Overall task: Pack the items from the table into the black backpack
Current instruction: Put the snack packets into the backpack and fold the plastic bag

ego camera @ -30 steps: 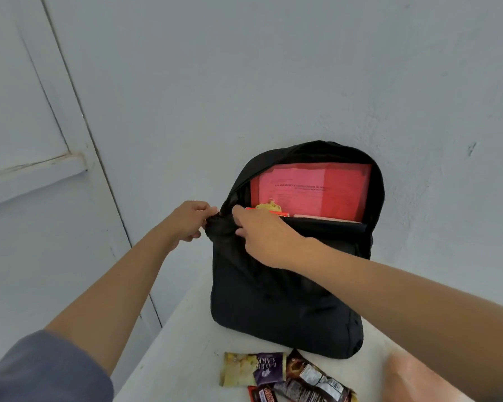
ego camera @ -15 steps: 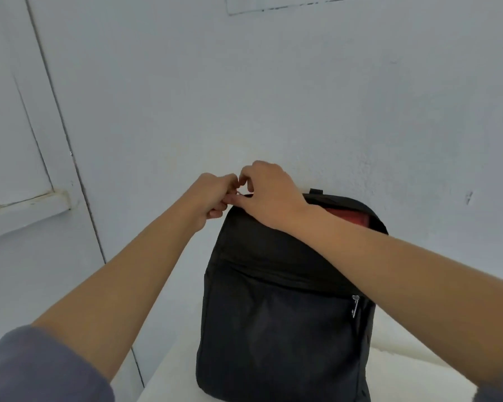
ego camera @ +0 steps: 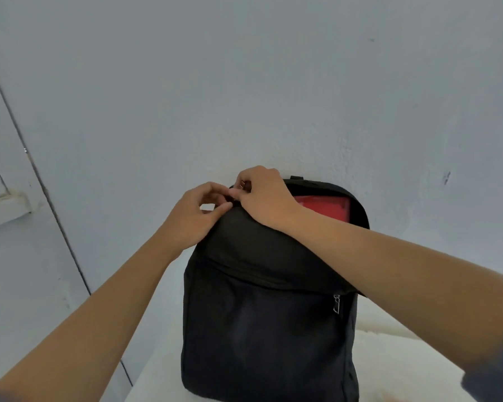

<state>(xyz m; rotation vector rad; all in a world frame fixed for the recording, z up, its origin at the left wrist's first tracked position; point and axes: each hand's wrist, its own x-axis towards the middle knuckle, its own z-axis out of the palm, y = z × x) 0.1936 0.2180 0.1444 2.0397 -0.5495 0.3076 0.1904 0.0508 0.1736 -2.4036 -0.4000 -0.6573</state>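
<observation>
— Black fabric, plain, and standing upright?
— Yes. The black backpack (ego camera: 267, 329) stands on the white table (ego camera: 389, 358) in front of the grey wall (ego camera: 273, 82). Its top gapes on the right, with a red sheet (ego camera: 323, 206) showing inside.
— And the hands?
— The left hand (ego camera: 195, 219) pinches the fabric at the top left corner. The right hand (ego camera: 266, 198), fingers curled, pinches a small metal zip pull (ego camera: 242, 185) just beside it. A second pull (ego camera: 336, 304) hangs on the front pocket.

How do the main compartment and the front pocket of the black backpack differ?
The main compartment is partly open on the right, showing a red item; the front pocket shows no gap. The left hand and right hand pinch at the main compartment's top; nothing touches the front pocket, whose metal pull hangs free. Both are black.
</observation>
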